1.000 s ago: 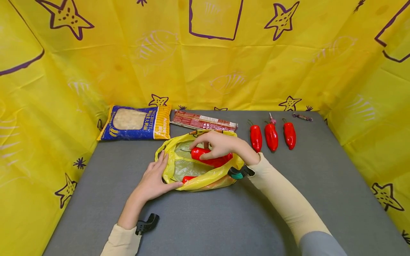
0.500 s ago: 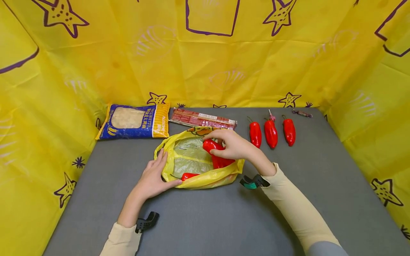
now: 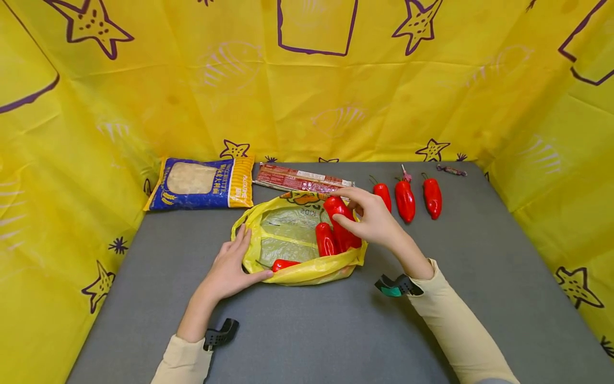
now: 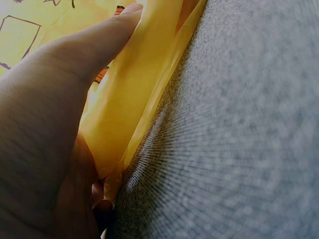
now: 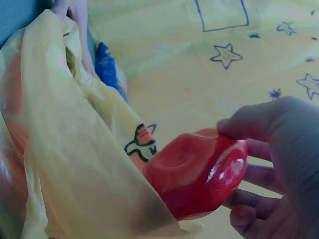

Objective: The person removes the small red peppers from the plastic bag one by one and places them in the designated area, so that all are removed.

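A yellow plastic bag (image 3: 288, 234) lies open on the grey table (image 3: 336, 330). My right hand (image 3: 371, 218) grips a red pepper (image 3: 341, 221) at the bag's right edge, its top end raised over the rim; the right wrist view shows the pepper (image 5: 197, 174) pinched between thumb and fingers beside the bag (image 5: 65, 149). Two more red peppers lie inside the bag, one upright (image 3: 325, 240) and one near the front rim (image 3: 284, 264). My left hand (image 3: 230, 266) holds the bag's left rim, thumb pressing the plastic (image 4: 134, 109) to the table.
Three red peppers (image 3: 405, 200) lie in a row at the back right. A blue and yellow food packet (image 3: 201, 184) and a long red packet (image 3: 302, 180) lie at the back. Yellow star-printed cloth (image 3: 307, 80) walls the table on three sides.
My right hand has carried the red pepper from the middle of the bag to its right edge and tipped it up. The left hand has stayed on the bag's rim.
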Motion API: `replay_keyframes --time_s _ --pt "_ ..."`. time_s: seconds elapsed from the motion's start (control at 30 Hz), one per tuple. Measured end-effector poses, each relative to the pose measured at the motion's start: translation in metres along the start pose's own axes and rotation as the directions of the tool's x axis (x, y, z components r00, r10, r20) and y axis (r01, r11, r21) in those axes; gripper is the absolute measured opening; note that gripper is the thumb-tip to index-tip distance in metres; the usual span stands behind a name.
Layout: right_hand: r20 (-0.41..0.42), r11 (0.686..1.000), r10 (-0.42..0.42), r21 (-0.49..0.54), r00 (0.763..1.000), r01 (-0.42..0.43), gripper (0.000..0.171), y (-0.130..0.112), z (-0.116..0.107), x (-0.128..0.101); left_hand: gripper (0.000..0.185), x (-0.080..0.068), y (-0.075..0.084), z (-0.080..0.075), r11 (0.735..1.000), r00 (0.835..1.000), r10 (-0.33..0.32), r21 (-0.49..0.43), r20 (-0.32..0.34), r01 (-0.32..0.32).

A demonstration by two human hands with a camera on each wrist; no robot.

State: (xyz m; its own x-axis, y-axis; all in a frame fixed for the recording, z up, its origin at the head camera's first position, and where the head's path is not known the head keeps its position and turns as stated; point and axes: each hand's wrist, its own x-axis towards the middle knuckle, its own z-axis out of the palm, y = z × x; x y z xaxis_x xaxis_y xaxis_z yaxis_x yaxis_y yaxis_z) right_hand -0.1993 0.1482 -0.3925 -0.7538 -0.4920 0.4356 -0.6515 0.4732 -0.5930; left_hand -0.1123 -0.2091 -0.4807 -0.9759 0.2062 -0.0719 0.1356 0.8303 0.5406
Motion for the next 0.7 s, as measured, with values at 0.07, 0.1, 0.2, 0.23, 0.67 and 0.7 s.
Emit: replay_keyframes --time_s 0.07,0.1,0.2,0.23,0.67,0.7 --pt "-0.062 1.0 0.015 0.005 0.998 -0.015 0.046 -0.001 -0.004 -0.004 0.126 0.001 -0.001 0.0 1.0 1.0 -0.003 0.001 0.002 0.003" --pt "-0.09 1.0 0.021 0.008 0.996 -0.021 0.046 -0.002 -0.005 -0.007 0.126 0.001 -0.001 0.0 1.0 1.0 -0.003 0.002 0.004 0.003" --pt "-0.149 0.999 0.043 0.024 0.988 -0.039 0.048 -0.004 -0.01 -0.014 0.126 0.001 -0.002 0.0 1.0 1.0 -0.005 0.007 0.005 0.005" --pt "-0.161 0.999 0.05 0.025 0.986 -0.046 0.048 -0.004 -0.012 -0.016 0.126 0.001 -0.002 0.0 1.0 1.0 -0.003 0.011 0.005 0.003" --pt "-0.176 0.989 0.123 -0.06 0.977 -0.135 0.047 0.014 -0.028 -0.045 0.127 0.001 -0.003 0.001 1.0 1.0 -0.007 0.011 0.006 0.006" --pt "-0.179 0.988 0.125 -0.069 0.976 -0.139 0.047 0.016 -0.03 -0.047 0.126 0.0 -0.003 0.001 1.0 1.0 -0.006 0.012 0.005 0.006"
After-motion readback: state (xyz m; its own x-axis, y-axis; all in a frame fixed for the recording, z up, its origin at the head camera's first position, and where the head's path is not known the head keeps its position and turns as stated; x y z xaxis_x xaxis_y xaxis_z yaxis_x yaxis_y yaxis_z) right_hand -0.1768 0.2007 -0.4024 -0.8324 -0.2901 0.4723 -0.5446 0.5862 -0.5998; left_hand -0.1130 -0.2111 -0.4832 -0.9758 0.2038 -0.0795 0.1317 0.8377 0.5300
